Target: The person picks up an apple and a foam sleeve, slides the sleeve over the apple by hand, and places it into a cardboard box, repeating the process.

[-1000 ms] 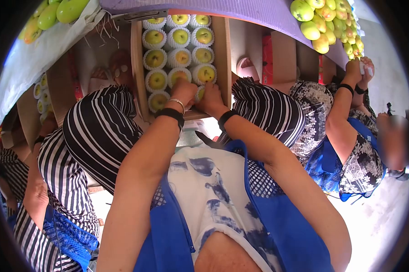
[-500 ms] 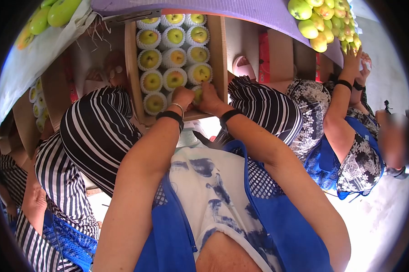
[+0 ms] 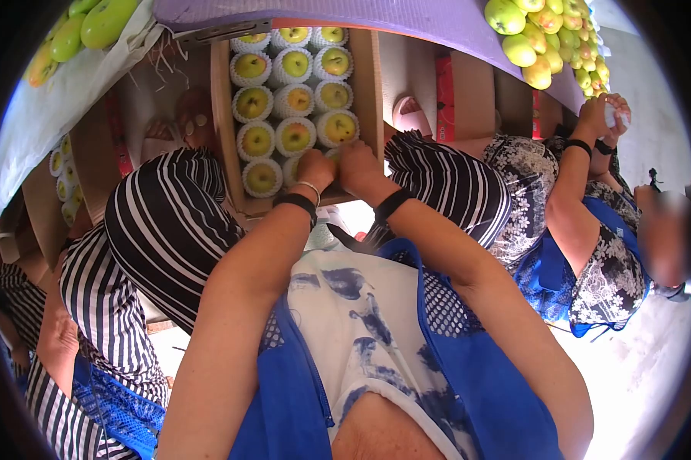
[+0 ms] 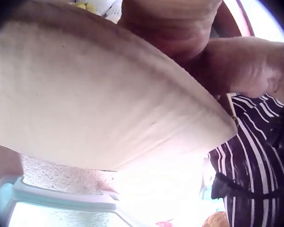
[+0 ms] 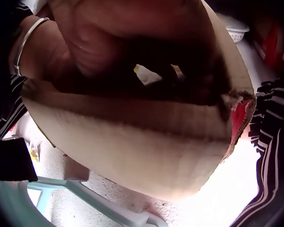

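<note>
Between the striped trouser legs point(image 3: 169, 207), probably for easy reach, sits the cardboard box point(image 3: 371, 100), its apples point(image 3: 256, 140) in rows, white foam nets point(image 3: 250, 84) round them presumably against bruising. The left hand point(image 3: 315, 169) bends over the near row, fingertips hidden, so whether it grips I cannot tell. Just beside it, a mostly covered apple point(image 3: 332, 155) sits in the near right corner. The right hand point(image 3: 361, 169) leans over that one, its grip likewise hidden; the apples look yellow-green, a few orange-blushed, dimples up
</note>
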Demonstrator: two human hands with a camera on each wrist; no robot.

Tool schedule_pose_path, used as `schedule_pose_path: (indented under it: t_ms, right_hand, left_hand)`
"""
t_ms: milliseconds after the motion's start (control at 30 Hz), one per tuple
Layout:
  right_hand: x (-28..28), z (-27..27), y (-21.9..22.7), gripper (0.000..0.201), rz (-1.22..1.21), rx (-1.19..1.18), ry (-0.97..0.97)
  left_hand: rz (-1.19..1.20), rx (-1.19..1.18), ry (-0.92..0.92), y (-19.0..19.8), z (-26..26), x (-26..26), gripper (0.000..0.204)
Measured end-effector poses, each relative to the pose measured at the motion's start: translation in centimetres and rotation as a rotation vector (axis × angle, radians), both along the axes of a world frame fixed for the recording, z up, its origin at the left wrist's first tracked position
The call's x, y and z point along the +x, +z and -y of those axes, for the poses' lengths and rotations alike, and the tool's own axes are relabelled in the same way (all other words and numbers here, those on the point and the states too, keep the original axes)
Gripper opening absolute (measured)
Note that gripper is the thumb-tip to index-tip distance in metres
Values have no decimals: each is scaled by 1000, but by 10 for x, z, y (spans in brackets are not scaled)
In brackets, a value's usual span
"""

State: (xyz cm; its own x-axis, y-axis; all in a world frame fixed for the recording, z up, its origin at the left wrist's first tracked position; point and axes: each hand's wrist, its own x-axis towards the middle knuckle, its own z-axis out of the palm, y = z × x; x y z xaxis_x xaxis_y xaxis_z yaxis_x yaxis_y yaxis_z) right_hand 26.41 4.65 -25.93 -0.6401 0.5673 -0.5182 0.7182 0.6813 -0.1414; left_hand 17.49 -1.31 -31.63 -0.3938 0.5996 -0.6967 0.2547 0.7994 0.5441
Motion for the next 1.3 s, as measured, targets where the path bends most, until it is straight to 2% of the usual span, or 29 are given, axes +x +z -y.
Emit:
schedule_pose_path:
  t_ms: [100, 200, 300, 400, 500, 533, 667, 767, 867, 900, 967, 1000, 1033, 1067, 1100, 1133, 1167, 1233, 1300]
  right_hand:
    - [-2, -12, 17, 42, -53, -61, -73]
    - [-4, -23, 29, 45, 70, -214, -78]
    - [3, -23, 10, 20, 140, -188, 95]
    - [4, -21, 7, 37, 176, -265, -20]
    - [2, -16, 10, 29, 150, -244, 3]
    - [3, -14, 0, 23, 139, -206, 96]
    - [7, -15, -9, 20, 149, -172, 195]
    - [7, -20, -3, 15, 101, -166, 219]
    - [-4, -18, 31, 15, 93, -128, 215]
    - [15, -20, 6, 10, -217, -3, 340]
    - [8, -18, 20, 11, -245, 42, 255]
    - [18, -23, 2, 11, -392, 84, 305]
    - [13, -21, 13, 13, -454, 125, 221]
    - [0, -23, 48, 15, -190, -34, 101]
    - [-4, -30, 77, 24, -98, -118, 79]
    - [-2, -36, 95, 23, -153, -90, 228]
    - [-9, -28, 155, 23, -253, -87, 50]
    - [-3, -37, 180, 30, -297, -115, -61]
    - [4, -50, 209, 33, -374, -102, 4]
  left_hand:
    - [65, -55, -4, 19, -2, -4, 32]
    - [125, -81, 8, 19, -3, -6, 37]
    - [93, -41, 9, 19, -2, -5, 36]
    - [33, 67, -33, 21, 5, 1, 29]
    - [28, 45, -60, 26, 1, 0, 31]
    - [25, 18, -48, 21, 1, 4, 34]
    - [41, -10, -57, 25, 2, 4, 33]
    - [36, -20, -91, 25, 1, 1, 29]
    - [34, 38, -124, 22, 3, -2, 30]
    - [20, 82, -147, 24, 4, -4, 31]
    - [15, 211, -80, 34, 7, -4, 32]
    - [16, 239, -98, 58, 7, -8, 33]
    - [8, 216, -211, 72, 3, -15, 36]
    - [-10, 214, -193, 57, 1, -15, 38]
    - [-28, 216, -264, 61, -7, -18, 37]
    - [-89, 213, -266, 68, -14, -18, 33]
    - [-192, 310, -450, 84, -25, -26, 32]
    - [-386, 466, -821, 127, -35, -43, 30]
    - [-26, 547, -370, 171, -32, -56, 27]
